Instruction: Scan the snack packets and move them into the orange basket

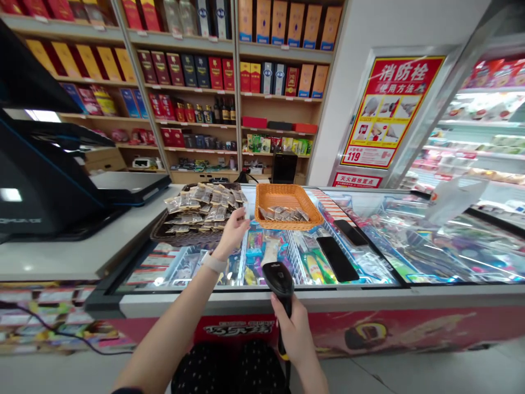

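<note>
Scanner gripped on your right, small packets around your left

Your right hand [291, 328] is closed around the handle of a black handheld scanner [279, 278], on your side of the orange basket [287, 194], its head pointing toward that basket. Your left hand [234, 230] is just left of the orange basket, fingers bent and close together; you cannot tell from here whether they pinch a packet.

A few small packets [285, 213] lie in the orange basket. Left of it, a dark wicker basket [164, 239] is heaped with similar packets [205, 202].

Beneath the orange basket is a glass-topped freezer [262, 298]; two black phones [337, 258] lie on the glass to the basket's right, nearer you. Well left of the basket, a dark checkout machine [45, 186] sits on a counter [61, 254]. Beyond the basket rise shelves [287, 53] of boxed goods, with a red poster [394, 112] to its right.
</note>
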Demonstrator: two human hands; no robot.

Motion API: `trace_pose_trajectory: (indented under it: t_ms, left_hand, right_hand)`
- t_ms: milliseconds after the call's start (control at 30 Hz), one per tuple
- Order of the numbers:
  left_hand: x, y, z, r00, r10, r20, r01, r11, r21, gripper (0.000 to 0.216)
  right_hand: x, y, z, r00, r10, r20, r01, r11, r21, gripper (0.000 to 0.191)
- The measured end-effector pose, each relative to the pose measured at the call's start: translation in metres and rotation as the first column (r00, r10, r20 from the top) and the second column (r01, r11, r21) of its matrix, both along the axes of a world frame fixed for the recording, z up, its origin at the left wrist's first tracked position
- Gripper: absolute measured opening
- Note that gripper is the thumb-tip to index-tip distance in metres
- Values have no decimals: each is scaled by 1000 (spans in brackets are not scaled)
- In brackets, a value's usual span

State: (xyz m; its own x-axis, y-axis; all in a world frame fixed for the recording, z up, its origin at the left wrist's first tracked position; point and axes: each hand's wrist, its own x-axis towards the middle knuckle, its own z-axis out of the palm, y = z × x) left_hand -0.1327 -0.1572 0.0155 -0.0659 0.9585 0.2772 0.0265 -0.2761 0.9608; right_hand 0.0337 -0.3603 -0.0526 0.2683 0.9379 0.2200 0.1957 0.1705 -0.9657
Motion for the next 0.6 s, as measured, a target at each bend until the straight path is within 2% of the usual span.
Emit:
trace_pose_trajectory:
  t_ms: [67,100,167,200,267,367,467,600]
  left_hand:
    - [-45,-10,3,958,213,-194,-189,973,136,43]
    - [-69,-13,6,896,337,-289,-292,938,189,42]
    - [-115,-13,15,708,545,-449,-499,836,227,41]
    - [-136,-11,20,664,588,-462,-554,802,224,41]
    - [-170,-4,30,594,625,-506,-634,751,184,39]
    - [-198,12,38,527,559,-641,-704,709,39,29]
    - [-205,27,39,519,483,-705,-715,697,-48,33]
    - [-206,40,36,514,495,-700,-730,681,-54,33]
  right_hand:
    - [-3,0,0,999,37,-3,-37,999,-8,53]
    - [-5,0,0,998,60,-5,-60,998,-17,53]
    - [-9,-1,0,995,104,-11,-104,994,-34,53]
    - [-11,-1,1,993,120,-12,-121,992,-37,52]
    - [-16,-3,2,991,135,-12,-135,990,-29,53]
    - [-21,-5,4,992,130,-8,-130,991,-8,53]
    - [-22,-7,4,993,117,-2,-117,993,-9,53]
    - [-19,-8,4,995,99,4,-99,995,-32,51]
